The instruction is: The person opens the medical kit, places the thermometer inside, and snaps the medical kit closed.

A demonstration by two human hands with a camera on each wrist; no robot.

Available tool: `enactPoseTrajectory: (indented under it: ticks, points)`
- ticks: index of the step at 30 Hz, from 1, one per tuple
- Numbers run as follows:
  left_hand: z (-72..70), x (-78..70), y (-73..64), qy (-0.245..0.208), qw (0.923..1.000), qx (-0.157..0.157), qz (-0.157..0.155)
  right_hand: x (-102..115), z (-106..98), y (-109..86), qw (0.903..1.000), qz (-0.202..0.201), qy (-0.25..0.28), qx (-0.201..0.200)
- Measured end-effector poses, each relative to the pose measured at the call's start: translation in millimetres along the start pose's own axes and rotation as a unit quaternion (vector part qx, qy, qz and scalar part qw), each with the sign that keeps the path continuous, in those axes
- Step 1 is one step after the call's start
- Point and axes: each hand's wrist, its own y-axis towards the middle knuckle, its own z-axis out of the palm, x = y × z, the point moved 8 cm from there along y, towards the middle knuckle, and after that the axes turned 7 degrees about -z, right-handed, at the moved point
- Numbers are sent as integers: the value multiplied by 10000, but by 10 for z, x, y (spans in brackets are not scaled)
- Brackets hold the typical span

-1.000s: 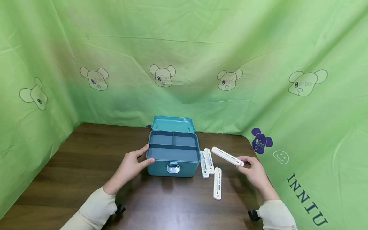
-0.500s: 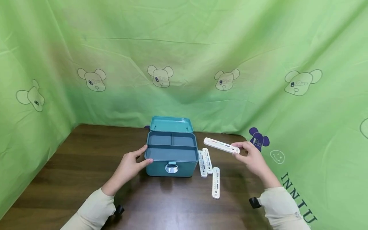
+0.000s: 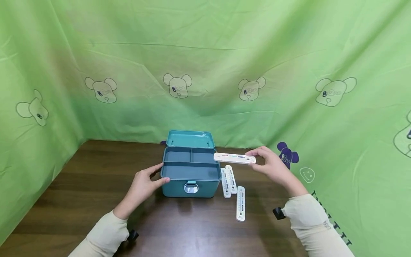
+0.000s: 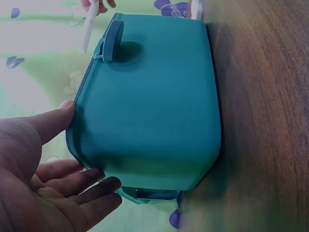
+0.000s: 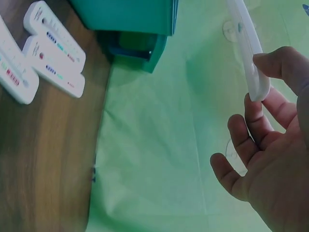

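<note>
In the head view, my right hand (image 3: 269,165) pinches one end of a white strip thermometer (image 3: 233,158) between thumb and fingers. It hangs level in the air, its far end over the right rim of a teal storage box (image 3: 189,189). Nothing lies in the box's divided grey-blue tray (image 3: 192,172); the lid (image 3: 191,138) is tipped back. My left hand (image 3: 145,185) rests at the box's left front corner, thumb on the front rim. In the left wrist view, the left hand's fingers (image 4: 99,193) lie loosely extended beside the corner.
Two more thermometers (image 3: 226,182) lie side by side to the right of the box. Another thermometer (image 3: 240,203) lies nearer the front. All rest on a dark wooden table (image 3: 106,178). A green printed curtain (image 3: 205,43) hangs behind and at both sides.
My right hand has raised the thermometer and carried it left, from above the table to the box's right rim, turning it level. My left hand has stayed at the box corner.
</note>
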Motion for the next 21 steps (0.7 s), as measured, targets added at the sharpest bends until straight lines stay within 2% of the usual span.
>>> enactPoseTrajectory:
  ticks: [9, 21]
  points:
    - [-17, -9, 2, -16, 9999, -77, -65, 199, 222, 181, 9991, -217, 1, 373]
    - [-29, -22, 6, 33, 9998, -186, 38, 367, 569, 400, 9919, -524, 143, 1148]
